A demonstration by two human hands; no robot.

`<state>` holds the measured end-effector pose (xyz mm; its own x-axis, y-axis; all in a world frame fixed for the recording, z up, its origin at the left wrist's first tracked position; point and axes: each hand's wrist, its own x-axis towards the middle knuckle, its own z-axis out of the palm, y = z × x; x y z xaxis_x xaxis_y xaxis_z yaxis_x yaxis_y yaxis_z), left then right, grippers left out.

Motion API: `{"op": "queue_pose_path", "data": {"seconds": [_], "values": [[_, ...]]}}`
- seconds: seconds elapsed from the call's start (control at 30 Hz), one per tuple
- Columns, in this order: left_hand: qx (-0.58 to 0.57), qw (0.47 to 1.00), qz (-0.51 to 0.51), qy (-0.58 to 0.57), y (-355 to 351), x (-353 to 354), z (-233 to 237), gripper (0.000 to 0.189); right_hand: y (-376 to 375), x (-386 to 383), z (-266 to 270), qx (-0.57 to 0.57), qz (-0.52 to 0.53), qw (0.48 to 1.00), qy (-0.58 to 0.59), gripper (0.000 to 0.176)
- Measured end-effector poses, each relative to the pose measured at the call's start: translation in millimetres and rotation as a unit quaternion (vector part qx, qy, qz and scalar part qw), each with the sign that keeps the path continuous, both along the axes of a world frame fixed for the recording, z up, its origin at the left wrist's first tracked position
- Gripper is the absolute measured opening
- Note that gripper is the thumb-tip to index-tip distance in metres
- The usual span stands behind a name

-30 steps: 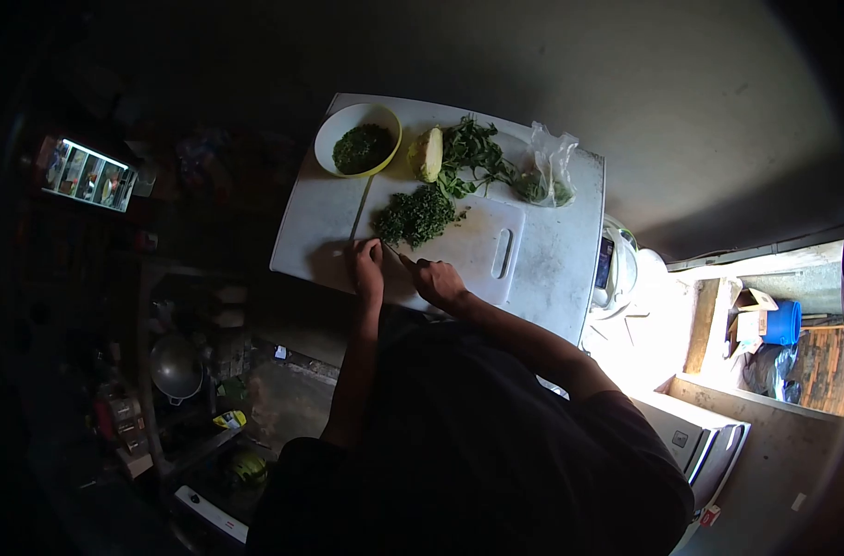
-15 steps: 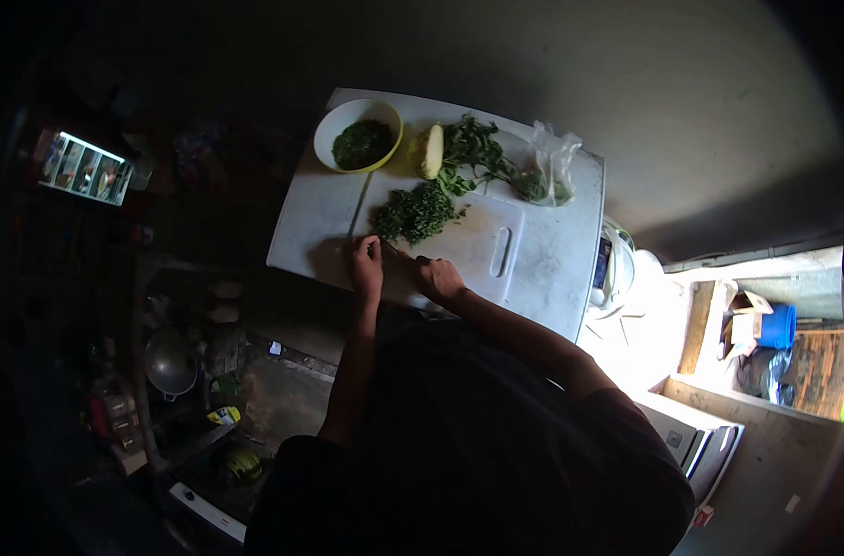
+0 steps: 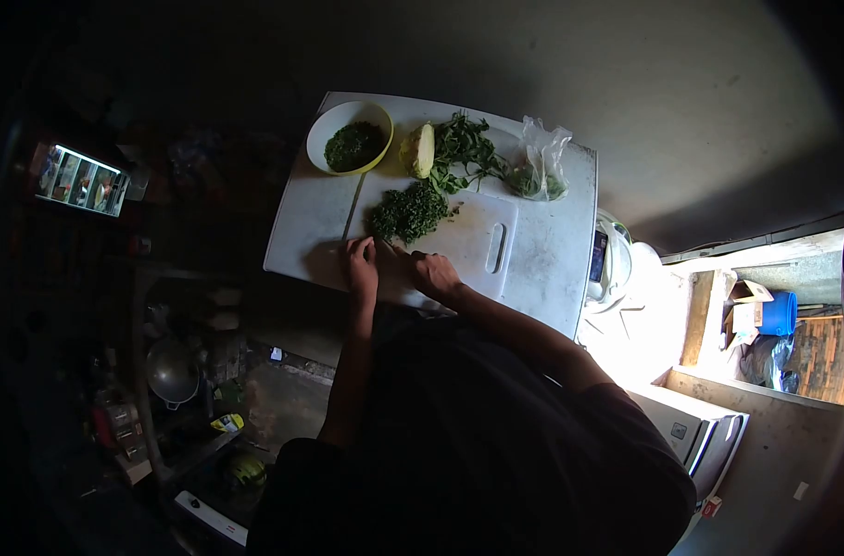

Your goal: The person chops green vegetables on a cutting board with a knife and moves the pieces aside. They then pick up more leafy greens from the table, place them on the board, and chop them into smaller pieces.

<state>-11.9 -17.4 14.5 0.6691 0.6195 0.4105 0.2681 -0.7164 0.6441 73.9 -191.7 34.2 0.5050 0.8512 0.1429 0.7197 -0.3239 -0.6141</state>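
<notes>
My right hand (image 3: 435,275) is closed around the handle of a knife (image 3: 398,249), its blade pointing left toward my other hand. Fingers curled together, my left hand (image 3: 362,265) is at the front left of the white cutting board (image 3: 474,233); what it pinches is too small to make out. Just beyond both hands lies a heap of finely chopped green leaves (image 3: 409,211) on the board. Behind the heap are a pale cut cabbage (image 3: 423,152) and uncut leafy stems (image 3: 466,146).
A yellow-and-white bowl (image 3: 317,135) holding chopped greens stands at the table's back left. A clear plastic bag (image 3: 544,165) with greens sits at the back right. The white table (image 3: 552,243) adjoins a wall. Lower left, a wok (image 3: 173,368) rests in dim light.
The view has shifted slightly, moving the table a little left. Both hands stay close to the same spot by the chopped heap, with only a small change in the left hand's pose.
</notes>
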Motion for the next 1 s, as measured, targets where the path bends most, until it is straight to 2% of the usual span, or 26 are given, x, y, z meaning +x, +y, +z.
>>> {"op": "queue_pose_path", "data": {"seconds": [0.1,0.17,0.2,0.27,0.3,0.4,0.47,0.5,0.57,0.6,0.67,0.8,0.83,0.87,0.9,0.93,0.97,1.0], "values": [[0.009,1.000,0.009,0.008,-2,0,6,0.014,1,-6,1,-0.024,0.003,1.000,-0.005,0.023],[0.000,1.000,0.014,0.011,-4,1,8,0.014,1,-10,16,-0.019,0.004,0.999,-0.025,0.044],[-0.010,1.000,0.016,0.000,-4,1,6,0.013,1,-10,15,-0.019,0.003,0.999,-0.025,0.044],[-0.020,1.000,0.019,-0.009,-3,2,2,0.012,1,-11,12,-0.042,0.022,0.998,-0.037,0.061],[0.006,1.000,0.019,-0.011,-2,2,1,0.011,1,-11,11,-0.042,0.022,0.998,-0.037,0.061],[0.029,0.999,0.017,-0.017,-2,3,-1,0.010,-1,-12,10,-0.029,0.022,0.999,-0.040,0.058],[0.027,0.999,0.019,-0.022,-2,3,0,0.010,-2,-13,14,-0.039,0.015,0.999,-0.012,0.047],[0.021,1.000,0.018,-0.012,-3,2,0,0.010,-1,-11,6,-0.038,0.020,0.999,-0.012,0.047],[0.018,1.000,0.025,-0.002,-2,1,2,0.010,2,-9,-27,0.006,0.007,0.999,0.044,0.028],[0.022,0.999,0.023,-0.009,-2,1,3,0.009,6,-7,-33,0.007,0.012,0.999,0.044,0.028],[0.025,0.999,0.025,-0.017,-5,2,5,0.008,10,-3,-44,-0.026,-0.012,0.998,0.062,0.054],[-0.001,0.999,0.025,-0.024,-1,3,-3,0.008,1,-2,-25,-0.109,0.037,0.993,0.033,0.054],[-0.016,0.999,0.019,-0.022,1,2,-6,0.009,-4,-6,-22,-0.049,0.022,0.997,0.047,0.029],[-0.016,0.999,0.021,-0.021,2,1,-9,0.009,-6,-9,-19,0.011,0.008,0.998,0.061,0.019],[-0.021,0.999,0.020,-0.020,2,1,-9,0.010,-5,-8,-24,0.011,0.010,0.998,0.062,0.019],[-0.026,0.999,0.019,-0.018,1,1,-8,0.012,-3,-7,-30,-0.015,0.008,0.998,0.053,0.029],[-0.026,0.999,0.020,-0.018,0,1,-8,0.012,-2,-5,-34,-0.041,0.005,0.998,0.043,0.056],[-0.047,0.999,0.022,-0.016,0,1,-11,0.013,-2,-3,-32,-0.040,0.006,0.998,0.042,0.056]]}}
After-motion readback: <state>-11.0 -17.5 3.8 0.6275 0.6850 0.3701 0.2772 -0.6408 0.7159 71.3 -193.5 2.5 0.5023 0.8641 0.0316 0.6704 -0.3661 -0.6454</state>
